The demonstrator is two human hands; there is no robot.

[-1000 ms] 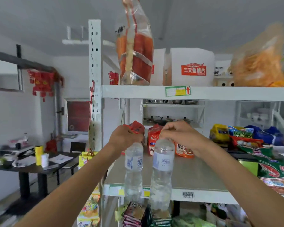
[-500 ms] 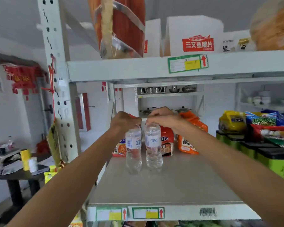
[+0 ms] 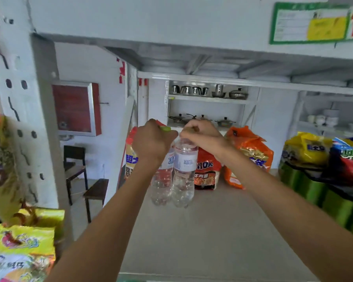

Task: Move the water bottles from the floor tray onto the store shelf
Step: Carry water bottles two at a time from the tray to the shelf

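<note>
Gripping each cap from above, we clench our left hand [image 3: 153,142] on the left bottle [image 3: 162,180] and our right hand [image 3: 202,135] on the right bottle [image 3: 184,174]. Both stand upright and touching, deep on the shelf [image 3: 212,231], just before the noodle packs [image 3: 207,169]. We judge this top hold keeps our wrists clear, leaving front space for more.

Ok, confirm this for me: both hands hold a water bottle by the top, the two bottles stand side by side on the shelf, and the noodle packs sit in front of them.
One thing is wrong. In the head view the noodle packs sit behind the bottles, toward the back of the shelf, not in front. The rest holds: the left hand and right hand each grip a bottle's top, left bottle beside right bottle.
</note>
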